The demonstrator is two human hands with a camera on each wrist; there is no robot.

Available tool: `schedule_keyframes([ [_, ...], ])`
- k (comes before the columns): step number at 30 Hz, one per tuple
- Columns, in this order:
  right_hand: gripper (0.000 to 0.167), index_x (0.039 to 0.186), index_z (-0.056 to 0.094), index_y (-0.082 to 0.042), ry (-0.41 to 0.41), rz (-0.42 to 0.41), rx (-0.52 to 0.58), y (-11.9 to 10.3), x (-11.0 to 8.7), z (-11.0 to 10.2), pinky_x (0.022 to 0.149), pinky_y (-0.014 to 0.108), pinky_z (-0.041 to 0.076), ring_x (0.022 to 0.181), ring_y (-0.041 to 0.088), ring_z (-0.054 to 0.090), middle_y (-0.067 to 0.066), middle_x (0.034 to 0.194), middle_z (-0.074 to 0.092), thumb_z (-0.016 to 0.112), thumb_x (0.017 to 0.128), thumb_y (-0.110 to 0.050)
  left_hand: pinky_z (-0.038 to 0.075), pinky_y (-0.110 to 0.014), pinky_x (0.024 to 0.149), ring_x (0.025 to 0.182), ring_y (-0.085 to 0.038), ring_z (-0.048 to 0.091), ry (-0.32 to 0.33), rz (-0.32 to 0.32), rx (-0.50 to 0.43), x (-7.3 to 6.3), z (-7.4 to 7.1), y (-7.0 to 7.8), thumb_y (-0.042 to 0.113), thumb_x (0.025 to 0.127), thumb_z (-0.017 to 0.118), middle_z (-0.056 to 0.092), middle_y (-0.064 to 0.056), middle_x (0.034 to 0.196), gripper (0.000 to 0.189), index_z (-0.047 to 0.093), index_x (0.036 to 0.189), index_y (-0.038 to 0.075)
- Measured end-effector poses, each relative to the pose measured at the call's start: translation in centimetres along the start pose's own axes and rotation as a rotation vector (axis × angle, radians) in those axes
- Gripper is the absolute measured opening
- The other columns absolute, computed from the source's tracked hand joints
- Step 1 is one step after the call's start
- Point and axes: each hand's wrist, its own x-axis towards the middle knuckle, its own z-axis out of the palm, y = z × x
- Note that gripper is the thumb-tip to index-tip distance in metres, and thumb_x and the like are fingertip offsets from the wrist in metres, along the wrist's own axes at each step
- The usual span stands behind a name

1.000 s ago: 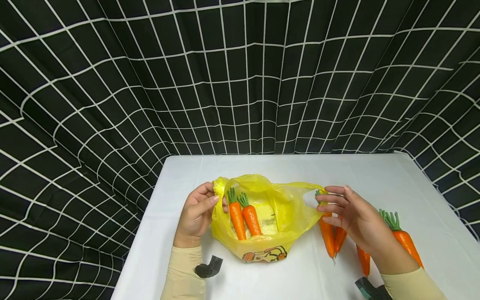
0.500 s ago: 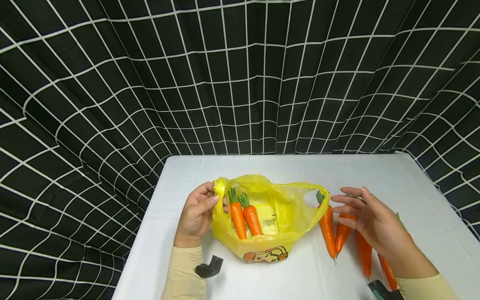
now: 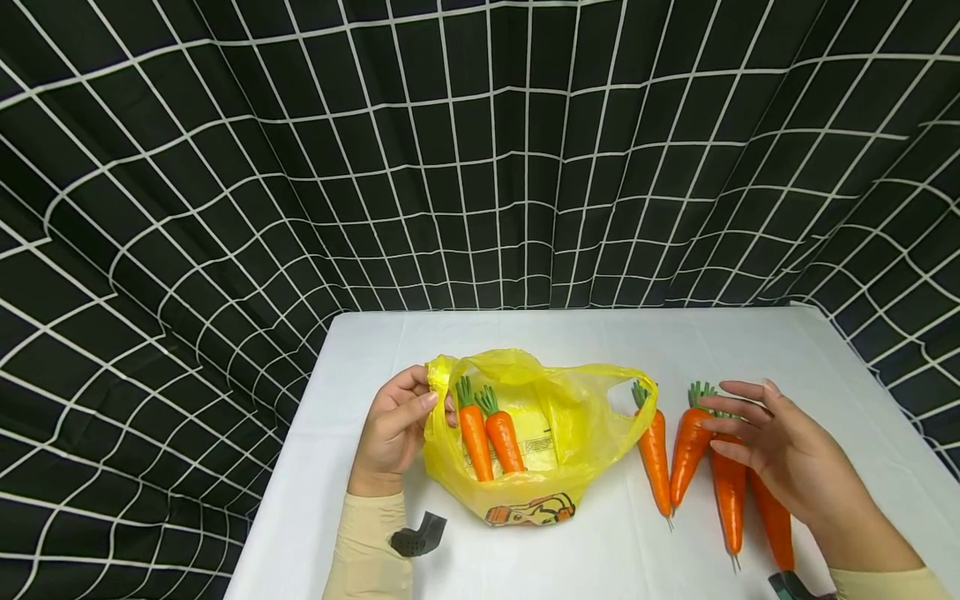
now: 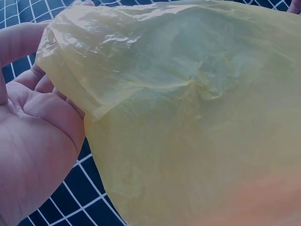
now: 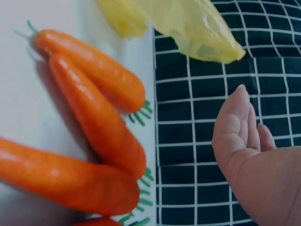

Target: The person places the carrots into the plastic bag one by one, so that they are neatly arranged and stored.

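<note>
A thin yellow plastic bag (image 3: pixel 600 425) stands with its mouth spread. My left hand (image 3: pixel 393 429) pinches its left handle between thumb and fingers. Two orange carrots (image 3: pixel 474 442) with green tops lie inside the bag. In the left wrist view, the bag's side (image 4: pixel 197 117) fills most of the picture beside the palm. To the right, my right hand (image 3: pixel 787 450) hovers with relaxed, spread fingers and holds nothing. Beneath and left of it, several more carrots (image 3: pixel 688 454) lie on the table, tips toward me. The bag's right handle hangs free, overlapping the leftmost loose carrot (image 3: pixel 654 467).
A white cloth covers the table (image 3: pixel 555 558). Black curtains (image 3: pixel 525 167) with a white grid surround its back and sides. Dark wrist camera mounts (image 3: pixel 417 535) stick out from the sleeves. In the right wrist view, the loose carrots (image 5: pixel 94 110) lie left of the hand.
My right hand has let go of the bag's right handle and moved right over the loose carrots, uncovering more of them. The left hand and bag have stayed in place.
</note>
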Motion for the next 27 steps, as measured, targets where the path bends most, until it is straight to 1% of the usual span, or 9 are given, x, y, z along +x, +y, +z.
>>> schedule_keyframes([
  [5, 0.034, 0.140, 0.058, -0.026, 0.060, 0.057, -0.007, 0.3, -0.3, -1.1, 0.082, 0.036, 0.066, 0.107, 0.015, 0.073, -0.010, 0.125, 0.073, 0.038, 0.119, -0.044, 0.065, -0.031, 0.080, 0.083, -0.020, 0.072, -0.009, 0.002, -0.010, 0.0, 0.0, 0.0, -0.014, 0.103, 0.037, 0.070, -0.011, 0.097, 0.037, 0.066, 0.116, 0.004],
  [8, 0.032, 0.139, 0.057, -0.027, 0.090, 0.067, -0.023, 0.6, -0.5, -1.7, 0.079, 0.035, 0.067, 0.106, 0.013, 0.073, -0.011, 0.123, 0.073, 0.039, 0.119, -0.044, 0.065, -0.031, 0.079, 0.083, -0.020, 0.071, -0.006, -0.001, -0.011, 0.0, 0.0, 0.0, -0.015, 0.103, 0.037, 0.069, -0.011, 0.098, 0.037, 0.066, 0.117, 0.004],
  [16, 0.028, 0.137, 0.056, -0.030, 0.134, 0.045, -0.053, 1.4, -0.8, -3.5, 0.076, 0.030, 0.066, 0.102, 0.010, 0.072, -0.016, 0.120, 0.071, 0.039, 0.119, -0.042, 0.065, -0.031, 0.080, 0.083, -0.019, 0.071, 0.001, -0.003, 0.001, 0.0, -0.1, 0.0, -0.014, 0.103, 0.038, 0.070, -0.011, 0.098, 0.036, 0.066, 0.117, 0.004],
  [20, 0.028, 0.136, 0.058, -0.032, 0.156, 0.028, -0.021, 1.6, -1.2, -4.5, 0.074, 0.029, 0.066, 0.100, 0.008, 0.072, -0.018, 0.120, 0.071, 0.039, 0.119, -0.042, 0.065, -0.031, 0.079, 0.082, -0.020, 0.071, 0.000, -0.005, 0.006, 0.0, -0.1, 0.0, -0.014, 0.103, 0.039, 0.070, -0.011, 0.097, 0.036, 0.066, 0.117, 0.004],
  [23, 0.029, 0.135, 0.060, -0.033, 0.158, 0.010, 0.009, 1.7, -1.4, -5.4, 0.073, 0.029, 0.066, 0.100, 0.008, 0.073, -0.019, 0.121, 0.071, 0.038, 0.119, -0.041, 0.065, -0.031, 0.079, 0.081, -0.020, 0.071, 0.006, -0.006, 0.012, 0.0, -0.1, -0.1, -0.014, 0.103, 0.039, 0.070, -0.011, 0.097, 0.035, 0.066, 0.117, 0.004],
  [27, 0.029, 0.134, 0.061, -0.034, 0.163, 0.007, 0.010, 1.8, -1.5, -6.3, 0.072, 0.028, 0.066, 0.099, 0.008, 0.073, -0.020, 0.120, 0.072, 0.037, 0.119, -0.041, 0.065, -0.031, 0.079, 0.082, -0.019, 0.072, 0.007, -0.005, 0.007, 0.0, -0.1, -0.1, -0.014, 0.103, 0.039, 0.070, -0.011, 0.097, 0.036, 0.066, 0.117, 0.004],
])
